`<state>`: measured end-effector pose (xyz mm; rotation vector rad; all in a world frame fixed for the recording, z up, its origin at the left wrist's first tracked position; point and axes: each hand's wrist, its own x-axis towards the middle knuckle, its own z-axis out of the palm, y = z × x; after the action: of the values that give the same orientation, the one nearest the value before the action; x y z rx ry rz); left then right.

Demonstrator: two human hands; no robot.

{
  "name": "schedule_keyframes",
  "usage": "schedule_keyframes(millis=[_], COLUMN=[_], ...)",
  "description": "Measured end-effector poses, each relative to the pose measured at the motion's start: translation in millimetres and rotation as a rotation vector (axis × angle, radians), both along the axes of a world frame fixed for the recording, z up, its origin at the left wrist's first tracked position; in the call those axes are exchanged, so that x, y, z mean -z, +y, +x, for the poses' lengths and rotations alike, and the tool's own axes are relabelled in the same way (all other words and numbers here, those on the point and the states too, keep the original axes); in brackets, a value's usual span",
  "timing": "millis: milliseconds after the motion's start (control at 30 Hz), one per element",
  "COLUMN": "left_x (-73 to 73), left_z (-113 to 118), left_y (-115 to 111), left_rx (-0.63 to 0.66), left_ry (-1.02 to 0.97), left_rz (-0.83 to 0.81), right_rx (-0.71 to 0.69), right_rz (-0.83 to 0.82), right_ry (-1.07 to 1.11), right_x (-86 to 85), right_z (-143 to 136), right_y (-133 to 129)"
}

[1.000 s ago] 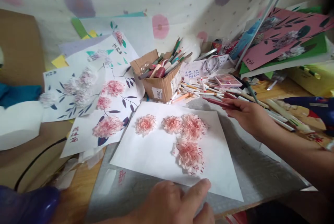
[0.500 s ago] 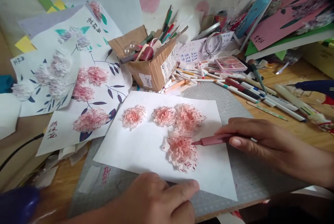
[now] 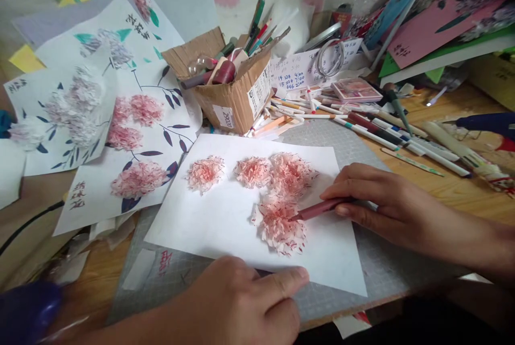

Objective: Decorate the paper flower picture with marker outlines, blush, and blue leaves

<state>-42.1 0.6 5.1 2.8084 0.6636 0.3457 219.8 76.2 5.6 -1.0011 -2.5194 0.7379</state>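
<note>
My right hand (image 3: 374, 205) grips a dark reddish-pink marker (image 3: 322, 208) between thumb and fingers. Its tip touches the lower ruffled pink paper flower (image 3: 280, 227), right of the flower's middle. Dark red marks dot the petal edges. Three more such flowers lie on the same white sheet (image 3: 217, 232): a larger one (image 3: 293, 174) just above, a smaller one (image 3: 252, 172) beside that, and one apart at the left (image 3: 206, 173). My left hand (image 3: 257, 302) rests at the sheet's near edge, index finger stretched out on the paper, other fingers curled, nothing held.
A grey cutting mat (image 3: 322, 138) lies under the sheet. Behind it stands a cardboard box (image 3: 229, 106) of pens and tools. Several markers (image 3: 386, 136) spread to the right, near a blue glue gun (image 3: 483, 122). Finished flower pictures (image 3: 148, 173) lean at the left.
My right hand has moved left and slightly up, bringing the marker tip further in over the lower flower. My left hand stays at the paper's edge. The view has shifted slightly.
</note>
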Motion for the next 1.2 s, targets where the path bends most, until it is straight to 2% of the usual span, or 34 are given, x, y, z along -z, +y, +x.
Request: schedule_keyframes(millis=[100, 267, 367, 600, 700, 833, 1067, 1200], left_x=[-0.1, 18.4, 22.3, 18.8, 11.8, 5.1, 28.3, 32.4], left_z=[-2.6, -6.6, -7.5, -5.2, -3.3, -2.9, -6.6, -8.2], left_y=[-0.4, -3.2, -4.3, -3.3, -2.5, -2.8, -6.2, -6.8], left_rx=[0.017, 0.064, 0.063, 0.059, 0.068, 0.017, 0.038, 0.016], left_ry=[0.097, 0.05, 0.045, 0.059, 0.082, 0.131, 0.017, 0.013], left_rz=[0.007, 0.047, 0.063, 0.09, 0.058, 0.025, 0.13, 0.189], right_rx=[-0.021, -0.001, -0.018, 0.024, 0.02, 0.011, 0.008, 0.022], right_rz=[0.038, 0.086, 0.078, 0.084, 0.083, 0.099, 0.064, 0.075], right_ry=[0.009, 0.003, 0.015, -0.018, -0.001, -0.028, 0.002, 0.007], right_x=[-1.0, -4.0, -2.3, 3.1, 2.0, 0.8, -0.6, 1.1], right_z=[-1.4, 0.2, 2.8, 4.5, 3.2, 3.3, 1.3, -0.1], right_y=[-0.7, 1.2, 1.7, 3.0, 2.1, -0.3, -1.5, -1.7])
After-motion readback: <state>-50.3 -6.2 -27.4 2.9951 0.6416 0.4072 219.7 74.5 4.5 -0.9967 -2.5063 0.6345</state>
